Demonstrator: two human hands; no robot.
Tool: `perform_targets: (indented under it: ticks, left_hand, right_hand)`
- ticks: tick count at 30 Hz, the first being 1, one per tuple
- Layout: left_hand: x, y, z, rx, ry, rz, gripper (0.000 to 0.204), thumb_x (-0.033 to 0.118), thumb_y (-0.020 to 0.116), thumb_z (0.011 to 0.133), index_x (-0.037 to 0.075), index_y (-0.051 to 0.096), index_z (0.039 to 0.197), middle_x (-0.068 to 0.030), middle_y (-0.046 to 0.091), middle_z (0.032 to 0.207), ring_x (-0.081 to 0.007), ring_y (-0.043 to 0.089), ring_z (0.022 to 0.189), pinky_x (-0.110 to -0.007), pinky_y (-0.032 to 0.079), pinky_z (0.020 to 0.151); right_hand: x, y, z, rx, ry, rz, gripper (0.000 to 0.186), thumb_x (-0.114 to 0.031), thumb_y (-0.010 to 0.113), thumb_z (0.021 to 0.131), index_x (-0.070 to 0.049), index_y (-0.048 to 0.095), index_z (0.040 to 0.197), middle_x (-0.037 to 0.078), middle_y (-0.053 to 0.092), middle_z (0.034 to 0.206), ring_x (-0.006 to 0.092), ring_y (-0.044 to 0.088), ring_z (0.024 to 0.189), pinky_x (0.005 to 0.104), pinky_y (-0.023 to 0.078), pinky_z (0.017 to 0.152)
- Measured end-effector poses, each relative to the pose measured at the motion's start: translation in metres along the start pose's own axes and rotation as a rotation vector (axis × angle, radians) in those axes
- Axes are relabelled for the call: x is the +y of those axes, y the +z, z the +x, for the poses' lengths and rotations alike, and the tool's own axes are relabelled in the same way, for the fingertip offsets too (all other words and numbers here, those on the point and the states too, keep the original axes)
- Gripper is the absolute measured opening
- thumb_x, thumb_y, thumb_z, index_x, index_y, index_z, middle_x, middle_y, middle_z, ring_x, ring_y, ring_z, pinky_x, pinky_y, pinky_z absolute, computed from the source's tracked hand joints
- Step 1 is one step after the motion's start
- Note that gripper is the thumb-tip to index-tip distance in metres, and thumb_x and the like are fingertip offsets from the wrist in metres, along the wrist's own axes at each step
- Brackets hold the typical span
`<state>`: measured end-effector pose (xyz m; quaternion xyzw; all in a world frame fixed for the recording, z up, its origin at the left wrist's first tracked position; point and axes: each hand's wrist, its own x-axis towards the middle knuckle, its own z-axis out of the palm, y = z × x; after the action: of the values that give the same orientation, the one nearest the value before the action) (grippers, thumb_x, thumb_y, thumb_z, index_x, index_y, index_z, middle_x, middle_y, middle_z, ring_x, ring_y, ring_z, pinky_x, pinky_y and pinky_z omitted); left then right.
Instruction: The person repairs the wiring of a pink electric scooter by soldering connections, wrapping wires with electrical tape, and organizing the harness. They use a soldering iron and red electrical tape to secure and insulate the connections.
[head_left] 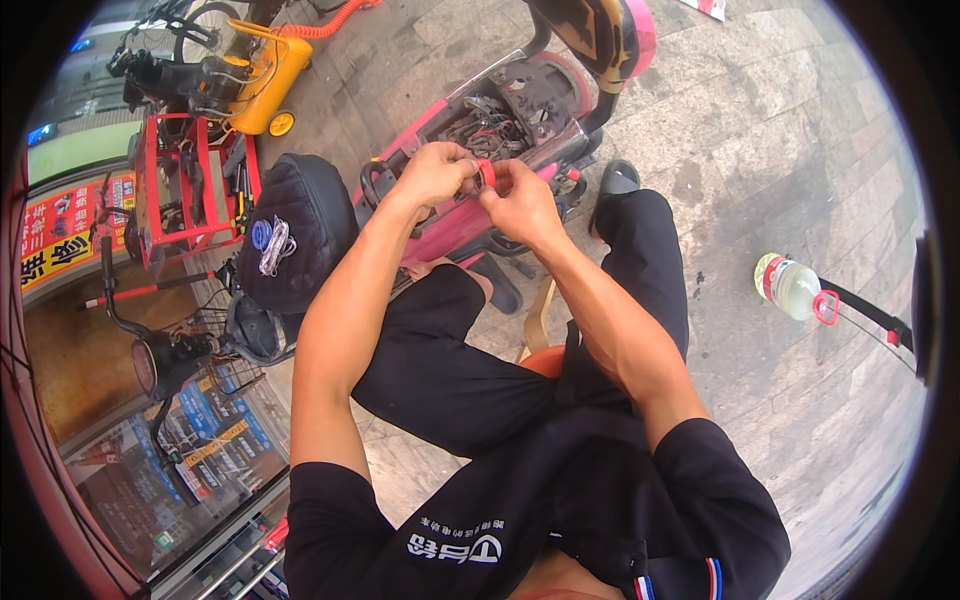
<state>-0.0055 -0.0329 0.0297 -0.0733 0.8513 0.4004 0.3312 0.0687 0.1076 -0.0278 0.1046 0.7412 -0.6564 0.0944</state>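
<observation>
In front of me, both hands meet at a small red roll of tape [486, 173]. My left hand [436, 178] is closed, pinching the tape's left side with thumb and fingers. From the other side my right hand [524, 206] grips it, fingers curled. Just beyond and below the hands stands a pink electric scooter [450, 232]. Its body is uncovered, and a tangle of wires [485, 128] shows in the compartment. On a black padded seat [310, 200] to the left lie a blue roll of tape [262, 235] and a bundle of pale wire [277, 252].
Far left are a yellow air compressor [272, 85] with a red coiled hose [335, 22] and a red metal rack [185, 238] holding tools. A glass display case [190, 480] stands near left. On the paving at right is a clear plastic jug [795, 290] with a red handle.
</observation>
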Motion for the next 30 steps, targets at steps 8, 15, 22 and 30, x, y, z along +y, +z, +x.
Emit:
perform_targets:
  ticks: [8, 15, 22, 30]
  left_hand:
    - [-0.001, -0.006, 0.007, -0.125, -0.180, -0.123, 0.013, 0.014, 0.061, 0.087, 0.004, 0.069, 0.088, -0.0051, 0.067, 0.076, -0.0129, 0.061, 0.069, -0.027, 0.036, 0.056]
    - [0.000, -0.007, 0.007, -0.208, -0.199, -0.181, 0.013, 0.014, 0.059, 0.088, 0.005, 0.067, 0.090, -0.0046, 0.066, 0.075, -0.0112, 0.056, 0.067, -0.028, 0.039, 0.062]
    - [0.011, 0.000, 0.005, -0.150, -0.089, 0.027, 0.020, 0.017, 0.058, 0.087, 0.001, 0.070, 0.090, -0.0075, 0.068, 0.076, -0.0156, 0.062, 0.073, -0.031, 0.044, 0.065]
    - [0.029, 0.011, 0.015, -0.148, 0.020, 0.488, 0.019, 0.017, 0.063, 0.084, 0.000, 0.068, 0.079, -0.0080, 0.065, 0.068, -0.0136, 0.058, 0.061, -0.031, 0.043, 0.053]
  right_hand:
    - [0.003, -0.022, 0.012, -0.258, 0.308, 0.417, 0.039, -0.020, 0.065, 0.084, 0.001, 0.062, 0.116, 0.001, 0.063, 0.081, 0.0099, 0.057, 0.070, 0.0241, 0.045, 0.061]
    - [-0.001, -0.028, 0.011, -0.305, 0.422, 0.443, 0.030, -0.026, 0.052, 0.094, -0.007, 0.066, 0.112, 0.000, 0.063, 0.080, 0.0075, 0.050, 0.060, 0.0236, 0.035, 0.050]
    - [-0.002, -0.024, 0.012, -0.230, 0.332, 0.372, 0.026, -0.023, 0.053, 0.094, -0.005, 0.069, 0.105, 0.001, 0.061, 0.070, 0.0074, 0.050, 0.055, 0.0243, 0.037, 0.049]
    - [0.004, -0.032, 0.017, -0.321, 0.286, 0.333, 0.023, -0.019, 0.057, 0.093, 0.000, 0.070, 0.096, 0.003, 0.063, 0.072, 0.0103, 0.057, 0.062, 0.0265, 0.045, 0.058]
